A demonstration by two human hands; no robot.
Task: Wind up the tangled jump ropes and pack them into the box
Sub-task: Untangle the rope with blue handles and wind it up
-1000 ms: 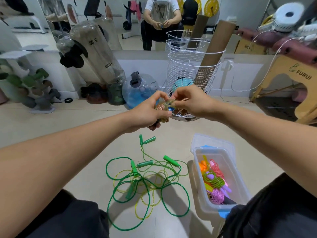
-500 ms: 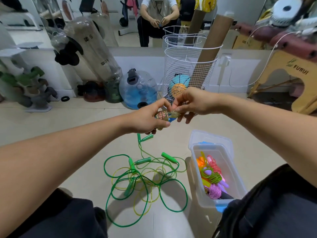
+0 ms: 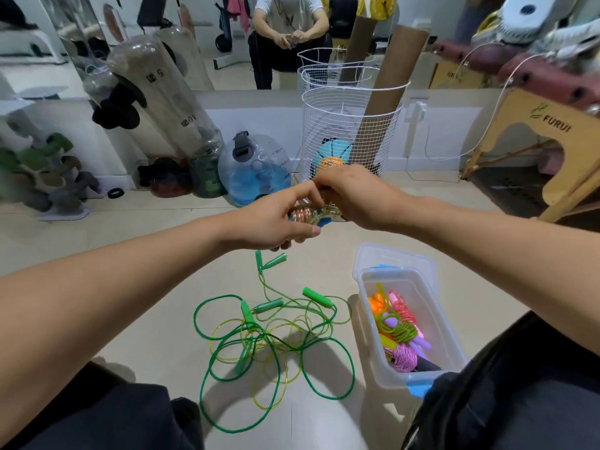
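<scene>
Head view: left hand point(image 3: 274, 222) and right hand point(image 3: 354, 198) both gripped a wound rope bundle point(image 3: 306, 215) above the floor. Tangled green ropes point(image 3: 269, 339) lay just beside the clear box point(image 3: 431, 326), which held coiled ropes point(image 3: 397, 332).

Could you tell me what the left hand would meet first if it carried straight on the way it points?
Probably the right hand, just beyond the wound rope bundle that the left hand already grips; depth is unclear.

— How many green handles point(image 3: 317, 296) lie on the floor?
— Six that I can count.
— Boxes and hands?
— One clear box point(image 3: 431, 323) at near right, two hands.
</scene>
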